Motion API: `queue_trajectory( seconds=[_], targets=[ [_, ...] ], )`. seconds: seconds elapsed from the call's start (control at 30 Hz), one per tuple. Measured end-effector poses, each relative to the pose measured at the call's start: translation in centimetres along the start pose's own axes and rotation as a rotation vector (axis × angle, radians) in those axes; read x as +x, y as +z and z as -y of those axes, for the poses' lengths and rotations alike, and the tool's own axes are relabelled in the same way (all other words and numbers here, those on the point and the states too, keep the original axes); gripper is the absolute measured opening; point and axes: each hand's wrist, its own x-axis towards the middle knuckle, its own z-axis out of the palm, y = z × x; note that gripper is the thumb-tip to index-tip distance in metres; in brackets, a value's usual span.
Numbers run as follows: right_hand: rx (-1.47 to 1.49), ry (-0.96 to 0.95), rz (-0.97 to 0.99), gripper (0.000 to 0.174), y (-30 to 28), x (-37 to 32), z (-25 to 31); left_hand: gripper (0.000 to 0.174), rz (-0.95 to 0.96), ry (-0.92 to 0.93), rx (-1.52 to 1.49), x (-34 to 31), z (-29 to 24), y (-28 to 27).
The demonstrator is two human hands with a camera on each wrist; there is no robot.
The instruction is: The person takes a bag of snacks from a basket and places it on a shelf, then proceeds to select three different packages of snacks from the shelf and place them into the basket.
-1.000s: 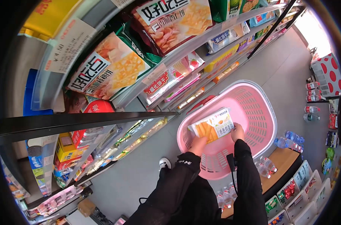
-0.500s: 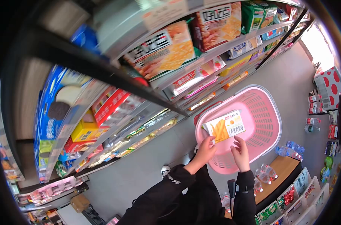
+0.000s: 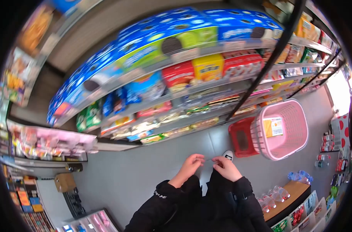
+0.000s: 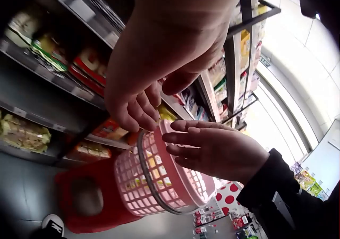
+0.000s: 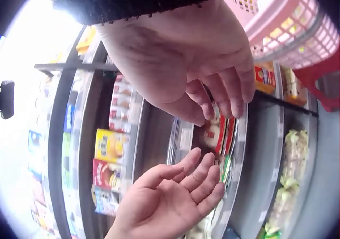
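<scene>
My left hand (image 3: 189, 170) and right hand (image 3: 227, 169) are held in front of the body, a short gap apart, and both are empty. In the left wrist view the left hand (image 4: 170, 53) has loosely bent fingers, with the right hand (image 4: 220, 151) facing it. The right wrist view shows the right hand (image 5: 186, 61) with relaxed fingers above the upturned left palm. To the right of both hands, a pink plastic basket (image 3: 292, 145) sits on a red stool (image 3: 239, 135). A white and yellow packet picturing egg rolls (image 3: 273, 127) lies inside it.
Shelves of snacks run along the far side, with blue cookie boxes (image 3: 166, 36) and a yellow box (image 3: 208, 68). At the lower right, water bottles (image 3: 274, 195) stand by a wooden bench (image 3: 290, 201). Grey floor (image 3: 145, 170) stretches to the left; a shoe (image 3: 228, 155) shows near the stool.
Both hands have let go of the packet and moved left, away from the basket. The head view has swung left along the shelves, so the basket and its red stool appear farther right.
</scene>
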Motion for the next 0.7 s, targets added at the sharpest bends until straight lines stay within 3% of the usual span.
queue_trajectory(
  seconds=[0.13,0.33,0.47,0.7],
  targets=[
    [-0.172,-0.187,0.230,0.028,7.5,1.0,3.4,0.027,-0.178,-0.022,-0.017,-7.1,1.3,-8.4],
    [-0.291,-0.281,0.339,0.026,13.8,1.8,7.0,0.028,-0.349,-0.025,-0.064,-14.4,3.5,-16.5],
    [-0.353,-0.302,0.373,0.026,14.7,2.1,8.2,0.028,-0.460,-0.058,-0.120,-15.6,4.6,-18.5],
    [-0.337,-0.177,0.353,0.027,12.1,4.4,7.6,0.026,-0.469,-0.061,-0.175,-12.8,4.1,-19.3]
  ],
)
